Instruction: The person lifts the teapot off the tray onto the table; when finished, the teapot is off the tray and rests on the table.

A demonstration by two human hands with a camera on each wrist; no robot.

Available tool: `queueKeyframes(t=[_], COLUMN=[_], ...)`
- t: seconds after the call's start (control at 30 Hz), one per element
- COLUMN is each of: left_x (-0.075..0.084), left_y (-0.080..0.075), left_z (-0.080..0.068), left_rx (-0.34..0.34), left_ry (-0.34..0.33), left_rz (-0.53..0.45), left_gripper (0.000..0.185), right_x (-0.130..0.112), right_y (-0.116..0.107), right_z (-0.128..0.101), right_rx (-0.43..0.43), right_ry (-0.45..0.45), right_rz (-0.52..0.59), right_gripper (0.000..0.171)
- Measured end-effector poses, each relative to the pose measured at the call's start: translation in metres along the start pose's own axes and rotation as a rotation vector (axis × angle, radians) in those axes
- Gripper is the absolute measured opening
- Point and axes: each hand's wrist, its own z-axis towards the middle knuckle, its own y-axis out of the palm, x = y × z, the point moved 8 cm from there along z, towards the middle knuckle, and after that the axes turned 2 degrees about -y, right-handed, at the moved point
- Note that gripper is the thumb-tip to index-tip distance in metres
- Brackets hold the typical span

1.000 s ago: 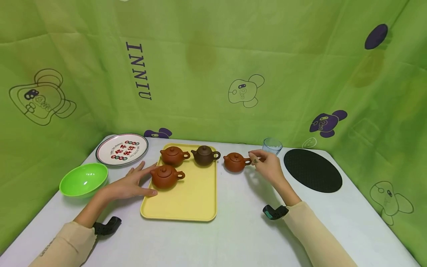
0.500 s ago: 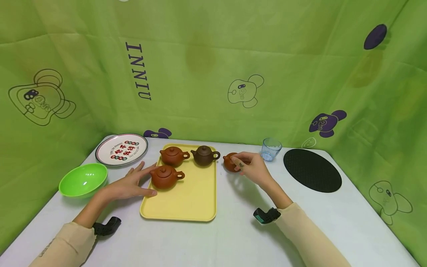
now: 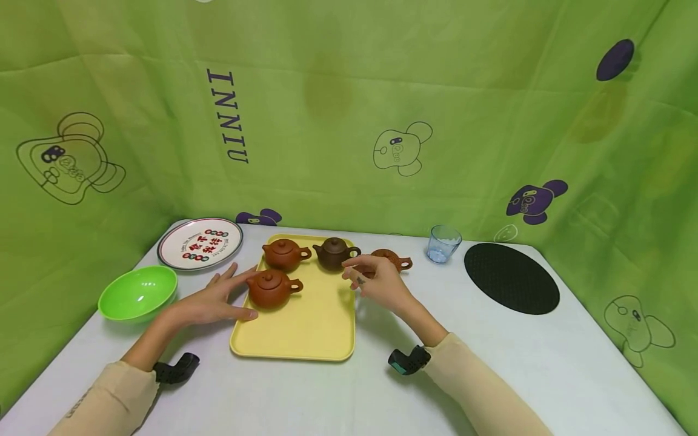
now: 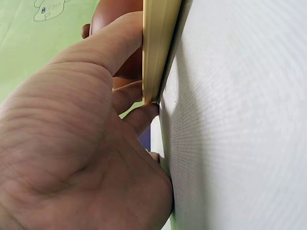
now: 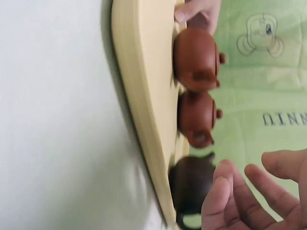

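Note:
My left hand [image 3: 209, 303] rests at the left side of the yellow tray [image 3: 305, 339], fingers and thumb spread against its edge in the left wrist view. Beside those fingers sits a reddish-brown teapot [image 3: 268, 290] on the tray. Another reddish-brown teapot [image 3: 282, 255] and a dark brown teapot [image 3: 331, 255] stand behind it. My right hand [image 3: 382, 283] hovers over the tray's right edge, fingers loosely bent and holding nothing, near the dark teapot's handle. In the head view it partly hides a further reddish-brown teapot [image 3: 400, 263] on the table right of the tray.
A green bowl [image 3: 136, 295] and a white plate with red writing [image 3: 199, 257] lie at the left. Toward the right are a blue-tinted glass [image 3: 444, 243] and a round black mat [image 3: 511, 278]. A green printed curtain [image 3: 327, 121] surrounds the white table.
My right hand has moved left, from the handle of the right-hand teapot, across that teapot, to near the dark one. The left hand and all the teapots have stayed in place.

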Motion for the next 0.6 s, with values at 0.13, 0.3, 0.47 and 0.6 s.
queueKeyframes(t=[0.13,0.3,0.47,0.6], left_x=[0.000,0.000,-0.001,-0.001], left_y=[0.000,0.001,0.001,0.000], left_z=[0.000,0.002,0.002,0.001], left_rx=[-0.002,-0.004,-0.003,0.000], left_ry=[0.002,-0.001,-0.005,-0.009], left_rz=[-0.003,0.004,0.011,0.021], left_gripper=[0.098,0.099,0.099,0.099], right_x=[-0.005,-0.008,-0.009,-0.011], right_y=[0.017,0.036,0.055,0.065], right_z=[0.002,0.006,0.012,0.018], right_rx=[-0.050,-0.098,-0.139,-0.151], right_ry=[0.003,-0.001,-0.007,-0.010], right_rz=[0.020,0.038,0.051,0.046], right_gripper=[0.027,0.025,0.026,0.025])
